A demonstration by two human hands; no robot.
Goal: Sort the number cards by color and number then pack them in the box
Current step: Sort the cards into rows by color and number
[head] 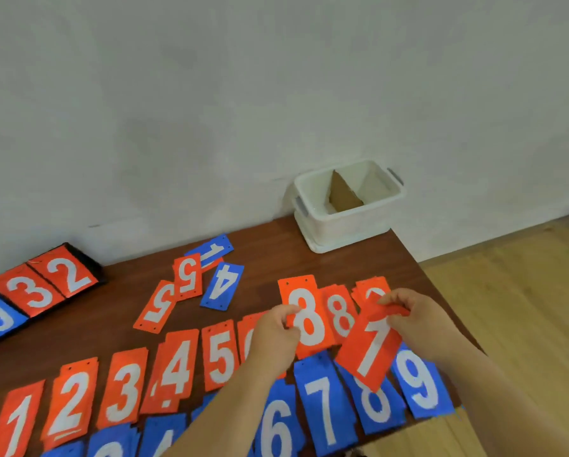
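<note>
Holding two orange cards among the sorted rows: my left hand (276, 328) pinches the left edge of an orange 8 card (309, 321), and my right hand (418, 321) pinches the top of a tilted orange card (372, 354), a 7 or a 1, its top under my fingers. I should read that digit fully, then lay each card square on its matching pile. The white box (313, 225) stands at the table's (270, 252) far right corner. The table's right edge runs close beside my right hand; bare wood lies toward the box.
</note>
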